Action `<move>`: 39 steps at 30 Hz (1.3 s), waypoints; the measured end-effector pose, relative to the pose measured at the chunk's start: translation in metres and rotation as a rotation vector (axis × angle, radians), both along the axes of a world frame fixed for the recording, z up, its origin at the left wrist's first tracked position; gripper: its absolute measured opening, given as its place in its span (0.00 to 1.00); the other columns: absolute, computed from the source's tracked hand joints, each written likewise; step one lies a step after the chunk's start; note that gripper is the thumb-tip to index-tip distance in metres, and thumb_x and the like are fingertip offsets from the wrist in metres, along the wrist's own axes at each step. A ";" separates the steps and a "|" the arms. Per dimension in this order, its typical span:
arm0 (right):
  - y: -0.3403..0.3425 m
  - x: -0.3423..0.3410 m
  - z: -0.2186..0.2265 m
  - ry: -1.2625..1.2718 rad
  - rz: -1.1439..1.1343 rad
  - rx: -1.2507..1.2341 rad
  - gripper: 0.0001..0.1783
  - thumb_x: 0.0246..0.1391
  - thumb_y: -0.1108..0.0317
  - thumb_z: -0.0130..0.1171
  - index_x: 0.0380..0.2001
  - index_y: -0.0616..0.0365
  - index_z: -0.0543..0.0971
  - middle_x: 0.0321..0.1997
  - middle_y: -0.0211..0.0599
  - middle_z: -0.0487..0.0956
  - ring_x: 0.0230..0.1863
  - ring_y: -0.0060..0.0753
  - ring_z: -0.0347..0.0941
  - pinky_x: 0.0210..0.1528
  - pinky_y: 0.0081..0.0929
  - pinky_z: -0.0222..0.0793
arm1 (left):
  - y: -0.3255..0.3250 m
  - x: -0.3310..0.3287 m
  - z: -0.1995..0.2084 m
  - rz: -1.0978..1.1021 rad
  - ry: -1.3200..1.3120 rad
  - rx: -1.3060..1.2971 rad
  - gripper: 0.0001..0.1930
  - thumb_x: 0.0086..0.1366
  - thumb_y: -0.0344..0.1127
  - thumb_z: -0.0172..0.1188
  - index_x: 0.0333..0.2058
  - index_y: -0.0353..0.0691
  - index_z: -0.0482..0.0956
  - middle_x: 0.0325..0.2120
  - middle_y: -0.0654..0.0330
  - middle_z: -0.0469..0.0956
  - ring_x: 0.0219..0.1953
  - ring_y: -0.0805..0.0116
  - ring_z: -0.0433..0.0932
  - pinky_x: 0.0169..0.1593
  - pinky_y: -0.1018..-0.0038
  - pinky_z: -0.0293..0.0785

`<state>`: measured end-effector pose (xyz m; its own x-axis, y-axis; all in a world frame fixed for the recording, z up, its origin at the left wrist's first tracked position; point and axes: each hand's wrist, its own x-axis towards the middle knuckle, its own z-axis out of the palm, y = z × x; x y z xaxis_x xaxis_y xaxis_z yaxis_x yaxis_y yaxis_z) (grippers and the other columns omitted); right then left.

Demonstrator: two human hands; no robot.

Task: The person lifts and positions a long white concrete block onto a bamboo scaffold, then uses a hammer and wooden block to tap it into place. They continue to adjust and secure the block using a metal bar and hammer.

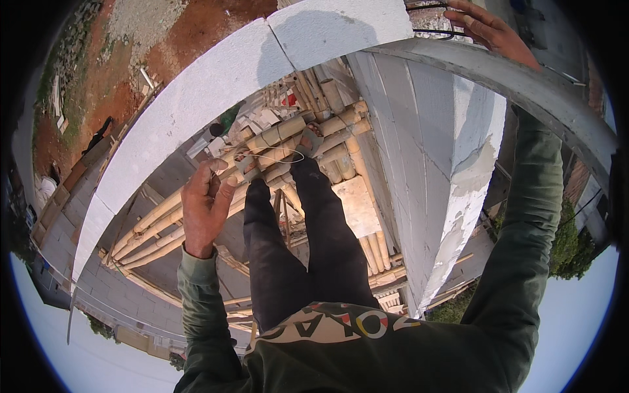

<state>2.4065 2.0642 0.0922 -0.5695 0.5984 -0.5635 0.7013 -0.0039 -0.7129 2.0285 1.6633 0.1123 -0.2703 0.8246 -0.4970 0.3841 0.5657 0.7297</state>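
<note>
I stand on a scaffold of bamboo poles (282, 131) and look down past my dark trousers to my sandalled feet (311, 141). My left hand (206, 209) is raised in front of me, its fingers closed on a thin white string (282, 157) that loops over the poles near my feet. My right hand (491, 29) reaches up to the far right, fingers spread, resting by the top of a grey curved beam (537, 85) close to black cables (432, 29). A wall of white blocks (196, 92) runs just beyond my left hand.
A second white block wall (426, 164) with rough mortar drops away on the right. Far below lie red earth (196, 26), stacked materials (262, 118) and lower bamboo framing (157, 236). Trees (570, 242) show at the right rim.
</note>
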 end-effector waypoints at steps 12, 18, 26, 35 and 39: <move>-0.243 0.021 0.039 -0.365 -0.464 0.975 0.17 0.63 0.65 0.52 0.50 0.65 0.76 0.52 0.44 0.78 0.51 0.38 0.76 0.51 0.33 0.73 | -0.172 -0.094 -0.175 -0.081 0.204 -0.077 0.05 0.63 0.26 0.52 0.37 0.35 0.74 0.33 0.47 0.76 0.39 0.46 0.76 0.43 0.61 0.71; -0.363 -0.016 -0.026 -0.386 0.000 0.759 0.12 0.59 0.70 0.55 0.44 0.63 0.76 0.46 0.47 0.77 0.47 0.48 0.74 0.46 0.39 0.71 | -0.245 -0.138 -0.234 -0.079 0.299 -0.185 0.09 0.58 0.22 0.50 0.37 0.38 0.76 0.34 0.48 0.77 0.39 0.47 0.77 0.43 0.59 0.73; -0.484 -0.085 -0.077 -0.305 0.230 0.180 0.12 0.49 0.76 0.60 0.39 0.61 0.77 0.44 0.49 0.76 0.47 0.54 0.73 0.50 0.44 0.69 | -0.302 -0.188 -0.263 -0.069 0.441 -0.304 0.12 0.58 0.24 0.51 0.38 0.44 0.78 0.37 0.53 0.78 0.42 0.48 0.78 0.45 0.56 0.74; -0.483 -0.145 -0.070 -0.390 0.213 0.000 0.13 0.54 0.72 0.57 0.43 0.63 0.77 0.43 0.46 0.77 0.40 0.42 0.77 0.39 0.36 0.74 | -0.326 -0.214 -0.284 -0.185 0.308 -0.876 0.22 0.63 0.33 0.54 0.57 0.59 0.73 0.68 0.65 0.53 0.65 0.54 0.60 0.64 0.52 0.63; -0.474 -0.170 -0.066 -0.433 0.220 0.010 0.14 0.55 0.70 0.57 0.44 0.64 0.78 0.44 0.46 0.78 0.40 0.41 0.77 0.40 0.35 0.74 | -0.343 -0.213 -0.290 -0.110 0.253 -0.925 0.25 0.65 0.39 0.56 0.61 0.61 0.67 0.71 0.68 0.43 0.69 0.52 0.52 0.66 0.48 0.60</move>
<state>2.2364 1.5897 0.0263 -0.3973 0.4963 -0.7719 0.9171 0.1830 -0.3543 1.8157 1.3205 -0.1778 -0.4031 0.1636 -0.9004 0.5541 0.8267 -0.0979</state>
